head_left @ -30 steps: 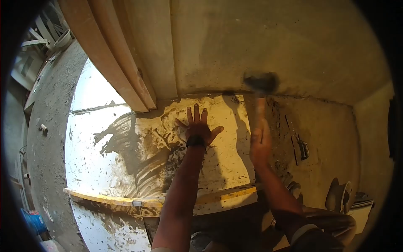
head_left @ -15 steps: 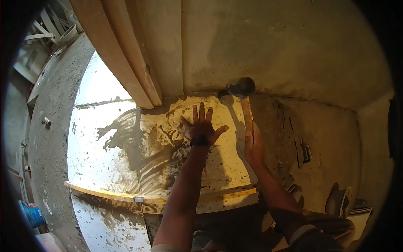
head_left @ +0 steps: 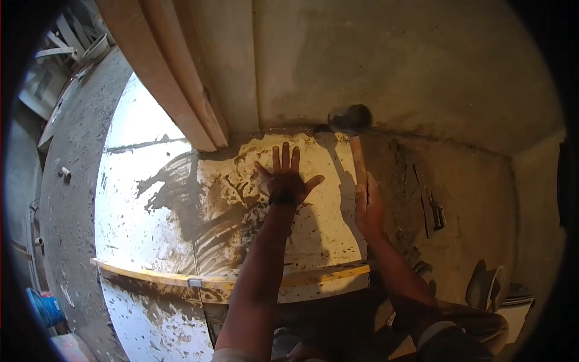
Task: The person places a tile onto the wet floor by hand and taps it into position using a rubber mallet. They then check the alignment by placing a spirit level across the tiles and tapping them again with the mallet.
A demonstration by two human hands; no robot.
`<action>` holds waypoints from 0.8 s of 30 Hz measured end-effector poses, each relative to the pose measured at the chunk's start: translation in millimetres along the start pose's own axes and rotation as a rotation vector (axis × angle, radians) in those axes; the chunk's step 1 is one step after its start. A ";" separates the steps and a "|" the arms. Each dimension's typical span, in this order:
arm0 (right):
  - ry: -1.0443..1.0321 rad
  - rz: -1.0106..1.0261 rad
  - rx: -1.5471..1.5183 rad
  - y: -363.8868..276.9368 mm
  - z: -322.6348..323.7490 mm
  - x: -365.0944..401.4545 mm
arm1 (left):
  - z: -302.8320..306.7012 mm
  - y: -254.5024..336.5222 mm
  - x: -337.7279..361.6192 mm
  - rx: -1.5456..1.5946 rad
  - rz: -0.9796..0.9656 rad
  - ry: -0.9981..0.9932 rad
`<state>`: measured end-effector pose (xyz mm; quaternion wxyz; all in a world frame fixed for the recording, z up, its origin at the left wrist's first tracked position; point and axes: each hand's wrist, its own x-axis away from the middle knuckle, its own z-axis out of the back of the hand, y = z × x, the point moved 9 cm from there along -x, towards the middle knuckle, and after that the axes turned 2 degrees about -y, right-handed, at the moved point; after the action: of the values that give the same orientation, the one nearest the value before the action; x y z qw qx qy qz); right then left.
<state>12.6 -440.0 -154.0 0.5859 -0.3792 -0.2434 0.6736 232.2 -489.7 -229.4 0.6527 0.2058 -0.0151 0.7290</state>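
Observation:
My left hand [head_left: 286, 180] lies flat with fingers spread on a white floor tile [head_left: 319, 223] smeared with wet grey-brown mortar. A dark band circles that wrist. My right hand [head_left: 369, 205] is wrapped round the wooden handle of a rubber mallet [head_left: 358, 158], whose black head is over the tile's far edge, close to the wall. The mallet's shadow falls across the tile to the left of its handle. Nearer to me, a yellow spirit level [head_left: 325, 276] lies across the tiles, passing beneath my left forearm.
A wooden door frame [head_left: 199, 120] rises at the far left of the tile, beside a plastered wall [head_left: 386, 66]. Rough mortar bed lies to the right, with a dark tool [head_left: 438, 214] on it. A stack of tiles [head_left: 517, 317] stands lower right; a blue bucket [head_left: 48, 309] is at lower left.
The mallet head and my right hand have shifted slightly up and to the right in view. My left hand stays spread on the tile; the whole view has moved a little.

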 end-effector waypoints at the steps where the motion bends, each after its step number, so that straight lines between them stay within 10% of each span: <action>1: -0.010 -0.006 0.001 5.0 -3.2 5.1 | 0.1 -0.4 1.5 -0.003 0.003 0.010; 11: -0.317 -0.237 0.390 31.2 -18.3 19.4 | 0.4 2.8 -1.9 -0.055 0.026 -0.049; 24: -0.075 -0.137 0.022 28.0 40.5 26.1 | -1.4 2.7 -0.8 -0.049 0.028 -0.002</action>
<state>-37.2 -415.3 -157.4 0.6252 -0.3297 -0.2833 0.6482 229.2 -490.4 -230.3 0.6472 0.1902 -0.0368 0.7373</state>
